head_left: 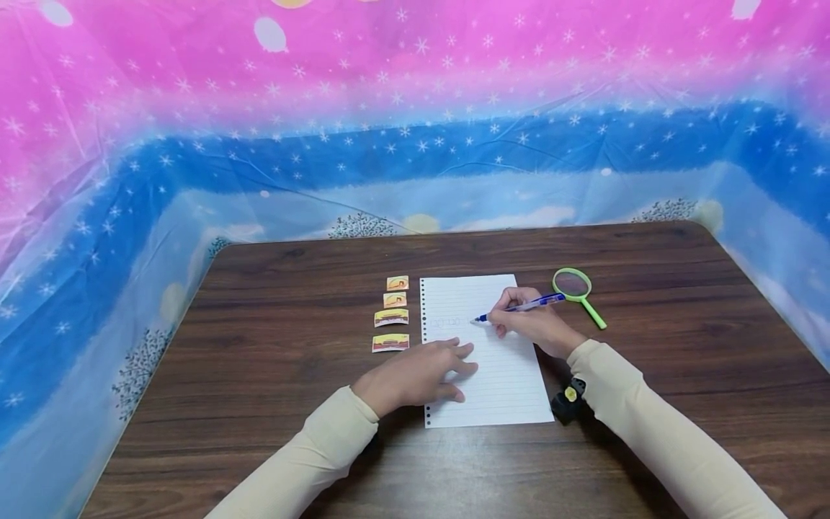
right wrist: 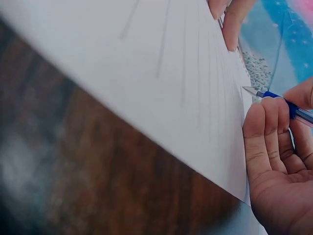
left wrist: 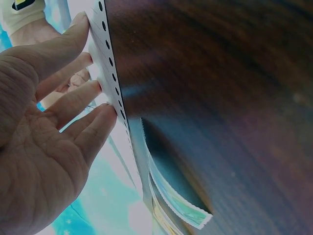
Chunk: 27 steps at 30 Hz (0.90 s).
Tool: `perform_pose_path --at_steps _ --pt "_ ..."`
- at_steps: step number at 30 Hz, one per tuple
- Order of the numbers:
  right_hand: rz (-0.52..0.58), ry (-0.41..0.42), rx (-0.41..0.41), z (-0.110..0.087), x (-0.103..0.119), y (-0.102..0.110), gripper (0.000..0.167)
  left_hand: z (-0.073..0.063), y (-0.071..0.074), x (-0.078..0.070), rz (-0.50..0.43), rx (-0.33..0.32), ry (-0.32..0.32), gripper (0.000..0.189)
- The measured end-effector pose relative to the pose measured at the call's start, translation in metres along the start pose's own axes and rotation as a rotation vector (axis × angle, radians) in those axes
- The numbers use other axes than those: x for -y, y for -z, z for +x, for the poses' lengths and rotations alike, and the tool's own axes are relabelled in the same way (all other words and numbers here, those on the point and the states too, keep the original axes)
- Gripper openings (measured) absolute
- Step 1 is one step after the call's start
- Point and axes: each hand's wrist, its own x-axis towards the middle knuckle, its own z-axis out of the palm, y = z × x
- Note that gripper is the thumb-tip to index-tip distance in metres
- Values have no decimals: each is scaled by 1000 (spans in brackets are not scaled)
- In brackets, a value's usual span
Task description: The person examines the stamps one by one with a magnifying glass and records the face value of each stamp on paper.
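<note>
A lined sheet of paper (head_left: 493, 396) with punched holes down its left edge lies on the wooden table. My right hand (head_left: 534, 324) grips a blue pen (head_left: 528, 304), its tip at the paper beside a short row of faint handwriting (head_left: 446, 323). In the right wrist view the pen (right wrist: 274, 97) points at the sheet, and the curled fingers of the right hand (right wrist: 279, 161) rest along the paper. With fingers spread, my left hand (head_left: 421, 375) rests on the sheet's left part. The left wrist view shows the left hand's fingertips (left wrist: 108, 110) touching the paper near the holes.
Several small stamps, among them a red and yellow one (head_left: 390, 343), stand in a column left of the sheet; some curl up at the ends. A green magnifying glass (head_left: 593, 313) lies to the right. A patterned cloth (head_left: 415, 151) hangs behind the table (head_left: 272, 360).
</note>
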Motion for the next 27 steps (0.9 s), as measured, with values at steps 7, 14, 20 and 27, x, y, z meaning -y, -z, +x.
perform_pose_path --at_steps 7,14,20,27 --pt "-14 3 13 0 -1 0 12 -1 -1 1 6 -9 -6 50" --pt "-30 3 8 0 1 -1 11 -1 -2 1 8 -15 -12 50" --pt "-40 -5 2 0 -1 0 10 0 -2 2 6 -9 -10 50" --pt "6 -16 -40 1 -3 -1 9 -1 -1 1 8 -7 -7 50"
